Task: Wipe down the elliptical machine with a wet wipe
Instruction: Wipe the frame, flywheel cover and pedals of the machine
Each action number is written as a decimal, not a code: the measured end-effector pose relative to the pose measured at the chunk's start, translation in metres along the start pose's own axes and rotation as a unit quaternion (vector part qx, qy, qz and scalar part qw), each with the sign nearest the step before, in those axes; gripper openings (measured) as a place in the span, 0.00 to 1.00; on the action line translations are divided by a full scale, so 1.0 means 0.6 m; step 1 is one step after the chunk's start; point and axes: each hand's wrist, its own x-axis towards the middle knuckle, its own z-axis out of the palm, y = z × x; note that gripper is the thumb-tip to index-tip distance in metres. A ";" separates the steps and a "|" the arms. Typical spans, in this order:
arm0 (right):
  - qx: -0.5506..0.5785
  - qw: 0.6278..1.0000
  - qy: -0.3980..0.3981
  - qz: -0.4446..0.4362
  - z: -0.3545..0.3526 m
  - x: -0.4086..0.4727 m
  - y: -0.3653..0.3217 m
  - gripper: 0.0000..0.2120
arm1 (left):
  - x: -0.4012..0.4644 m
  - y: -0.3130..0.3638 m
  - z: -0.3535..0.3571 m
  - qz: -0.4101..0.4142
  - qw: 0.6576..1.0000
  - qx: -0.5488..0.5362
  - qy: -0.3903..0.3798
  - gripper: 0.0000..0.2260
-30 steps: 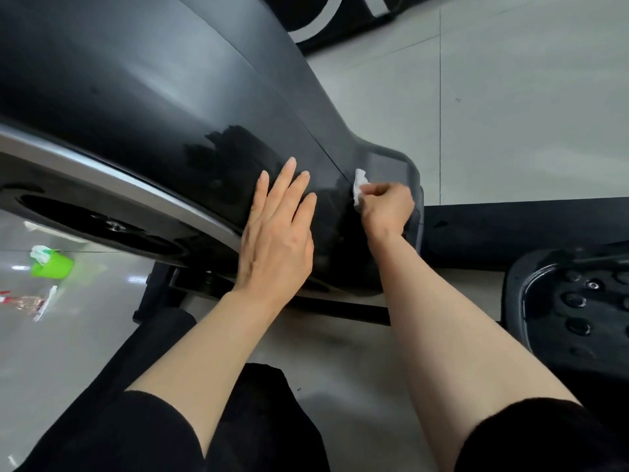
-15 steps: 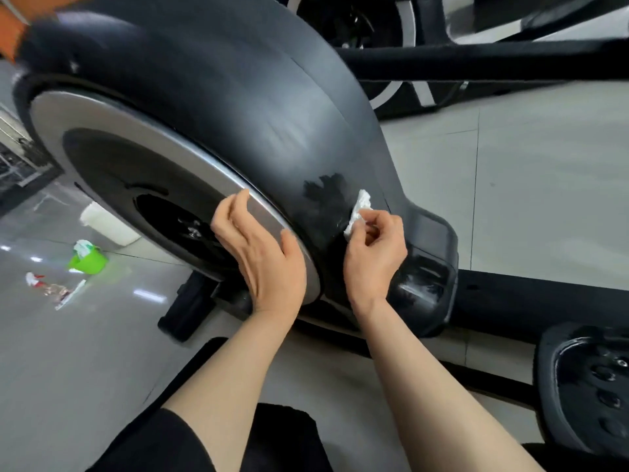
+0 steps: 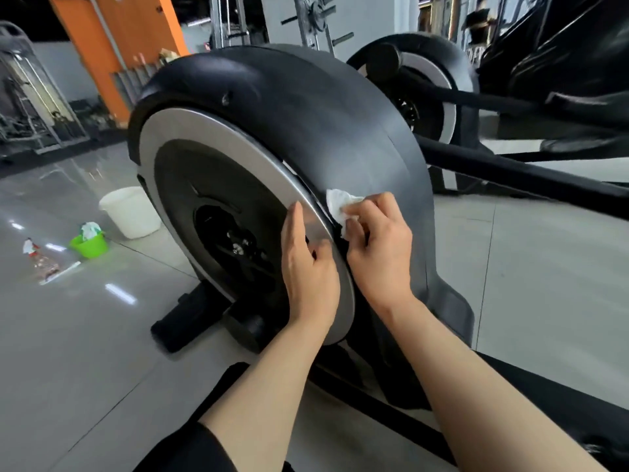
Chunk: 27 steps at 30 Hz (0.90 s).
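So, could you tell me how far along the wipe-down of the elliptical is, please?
Done: hard to judge; no clear wet or wiped patch shows on the black housing.
In hand: the right hand holds the wet wipe against the housing beside the silver ring, while the left hand rests on that ring.
Left: likely the ring, the dark inner disc and the frame bars.

Elliptical [image 3: 306, 107], buckets [image 3: 131, 212] on floor [image 3: 85, 352]

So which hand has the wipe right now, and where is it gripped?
The right hand pinches the crumpled wet wipe at its lower end. The left hand holds nothing, resting on the silver disc.
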 end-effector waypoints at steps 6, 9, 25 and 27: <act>-0.007 1.000 0.024 -0.008 0.028 0.061 -0.046 0.08 | 0.035 0.010 -0.013 0.026 0.999 -0.023 0.013 0.30; -0.045 0.993 -0.055 -0.092 0.051 0.069 -0.064 0.10 | 0.058 0.014 -0.025 0.035 0.999 -0.027 0.030 0.30; -0.158 0.986 -0.023 -0.039 0.191 0.313 -0.161 0.13 | 0.171 0.027 -0.086 0.053 0.997 -0.044 0.023 0.29; -0.179 0.983 -0.042 -0.032 0.194 0.331 -0.163 0.13 | 0.173 0.028 -0.087 0.053 0.998 -0.040 0.007 0.30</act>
